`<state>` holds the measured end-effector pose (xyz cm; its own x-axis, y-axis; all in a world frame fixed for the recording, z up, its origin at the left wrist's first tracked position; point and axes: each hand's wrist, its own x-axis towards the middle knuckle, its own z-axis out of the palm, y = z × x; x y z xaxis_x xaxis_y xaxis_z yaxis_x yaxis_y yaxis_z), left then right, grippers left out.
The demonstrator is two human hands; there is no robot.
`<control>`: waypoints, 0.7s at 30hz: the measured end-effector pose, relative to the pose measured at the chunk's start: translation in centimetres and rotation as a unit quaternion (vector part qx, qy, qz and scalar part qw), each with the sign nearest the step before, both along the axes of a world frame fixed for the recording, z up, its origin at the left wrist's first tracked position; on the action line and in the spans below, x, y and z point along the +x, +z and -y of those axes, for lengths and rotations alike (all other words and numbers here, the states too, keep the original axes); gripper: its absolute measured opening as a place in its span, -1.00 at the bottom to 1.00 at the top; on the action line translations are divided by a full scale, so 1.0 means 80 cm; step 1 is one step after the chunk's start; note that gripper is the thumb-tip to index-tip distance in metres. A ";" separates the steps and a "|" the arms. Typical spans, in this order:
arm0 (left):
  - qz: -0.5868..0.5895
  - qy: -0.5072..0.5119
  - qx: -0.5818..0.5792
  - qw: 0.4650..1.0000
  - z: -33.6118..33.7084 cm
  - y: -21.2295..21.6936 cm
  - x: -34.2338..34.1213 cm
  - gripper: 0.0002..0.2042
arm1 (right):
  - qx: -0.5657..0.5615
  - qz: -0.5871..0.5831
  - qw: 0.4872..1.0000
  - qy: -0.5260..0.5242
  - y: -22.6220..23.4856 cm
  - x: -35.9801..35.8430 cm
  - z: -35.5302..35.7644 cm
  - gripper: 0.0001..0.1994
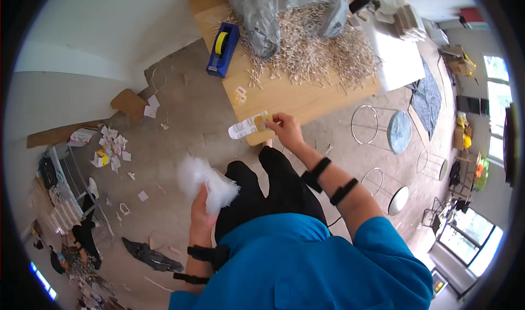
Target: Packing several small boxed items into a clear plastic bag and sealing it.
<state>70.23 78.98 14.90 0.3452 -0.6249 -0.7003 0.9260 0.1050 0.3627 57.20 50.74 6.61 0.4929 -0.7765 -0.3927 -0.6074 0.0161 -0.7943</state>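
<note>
My left hand (203, 214) is closed round a bundle of thin, whitish see-through plastic (210, 183), held beside my left thigh. It looks like a stack of clear bags. At the table's near corner, my right hand (287, 130) pinches a yellow-and-white printed paper label (250, 126) by its yellow end. The white end, rounded at the tip, points left past the table edge. Small yellow-and-white stickers (240, 95) lie on the wooden table (295, 103). Farther back spreads a large heap of thin sticks, apparently cotton swabs (311, 53).
A blue tape dispenser (223, 50) with yellow tape stands at the table's left edge. Grey plastic sheeting (257, 20) partly covers the heap. Round stools (398, 132) stand to the right. Paper scraps (112, 146) litter the floor at left. Another person (76, 252) is at far left.
</note>
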 end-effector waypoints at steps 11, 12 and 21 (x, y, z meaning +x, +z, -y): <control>-0.110 0.110 0.106 0.982 0.034 -0.060 -0.053 -0.68 | 0.012 -0.119 0.991 0.068 -0.207 0.165 0.094 -0.74; -0.093 0.102 0.107 0.985 0.038 -0.062 -0.054 -0.67 | 0.000 -0.125 0.991 0.050 -0.216 0.162 0.094 -0.74; -0.084 0.096 0.094 0.987 0.051 -0.074 -0.043 -0.62 | -0.178 -0.192 0.965 0.035 -0.218 0.169 0.079 -0.64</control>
<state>66.81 74.87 8.97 0.3145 -0.4125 -0.8549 0.9441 0.2299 0.2363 70.69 44.39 -10.82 0.4206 -0.8655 -0.2719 -0.8474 -0.2678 -0.4585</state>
